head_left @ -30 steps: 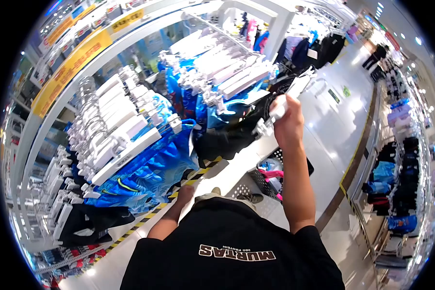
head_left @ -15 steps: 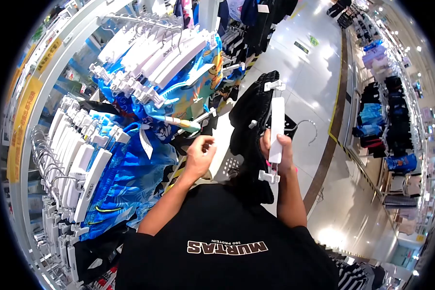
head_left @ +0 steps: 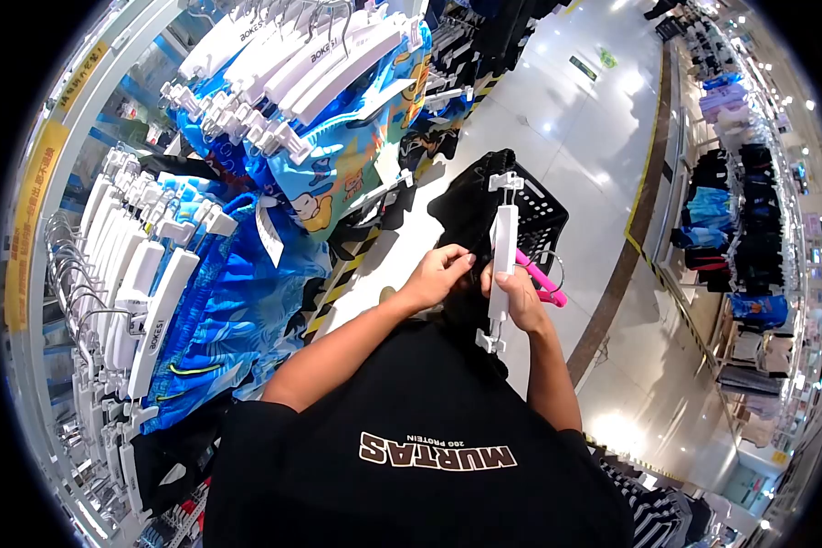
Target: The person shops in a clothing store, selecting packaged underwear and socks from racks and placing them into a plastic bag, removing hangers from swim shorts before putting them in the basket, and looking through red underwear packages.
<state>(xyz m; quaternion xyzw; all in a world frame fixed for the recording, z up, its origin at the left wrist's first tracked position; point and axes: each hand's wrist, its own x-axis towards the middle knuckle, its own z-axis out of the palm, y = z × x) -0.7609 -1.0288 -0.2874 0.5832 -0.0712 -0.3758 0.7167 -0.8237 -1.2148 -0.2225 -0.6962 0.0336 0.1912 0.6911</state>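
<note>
A white clip hanger point(head_left: 504, 260) is held nearly upright in front of my body by my right hand point(head_left: 519, 294), its thumb lying across the bar. Black shorts point(head_left: 470, 205) hang from its two clips on the hanger's left side. My left hand point(head_left: 438, 277) touches the black cloth near the waistband, thumb and fingers pinched together on it. Behind the hanger stands a black basket point(head_left: 543, 215) with a pink handle point(head_left: 543, 279).
To the left, racks hold blue shorts point(head_left: 237, 292) and patterned shorts point(head_left: 329, 173) on white hangers. More clothes point(head_left: 711, 210) hang along the right, beyond the tiled aisle point(head_left: 566, 137). Striped clothes point(head_left: 644, 507) are at the lower right.
The hanger with the black shorts was brought from the rack to in front of my body. My left hand has come up from low beside me and closed on the cloth.
</note>
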